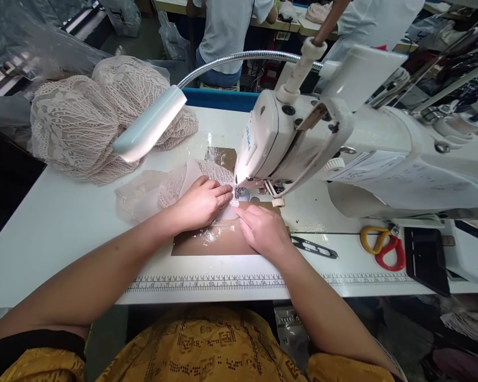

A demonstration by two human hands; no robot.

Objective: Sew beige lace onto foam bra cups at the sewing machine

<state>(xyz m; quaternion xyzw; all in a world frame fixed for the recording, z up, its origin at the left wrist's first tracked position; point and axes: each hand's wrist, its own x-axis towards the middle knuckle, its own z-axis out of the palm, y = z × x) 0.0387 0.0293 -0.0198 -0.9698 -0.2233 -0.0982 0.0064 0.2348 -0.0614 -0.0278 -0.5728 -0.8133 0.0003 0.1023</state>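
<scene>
A piece of pale lace fabric (175, 187) with a sheer layer lies on the machine bed, its right end at the presser foot (237, 194). My left hand (205, 200) is palm down on this lace, fingers together and bent over it just left of the foot; its thumb is hidden. In front of the foot, my right hand (263, 228) pinches the near edge of the lace between thumb and fingers. The white sewing machine (258, 138) stands over the work, with the needle area partly hidden. Beneath both hands is a brown taped sheet (207, 244).
A large lace bundle (75, 122) sits at the back left under a lamp (151, 124). To the right lie thread snips (314, 247), scissors (390, 252) and a dark phone (426, 260). A ruler strip (223, 283) runs along the front edge. People in light shirts are beyond the table.
</scene>
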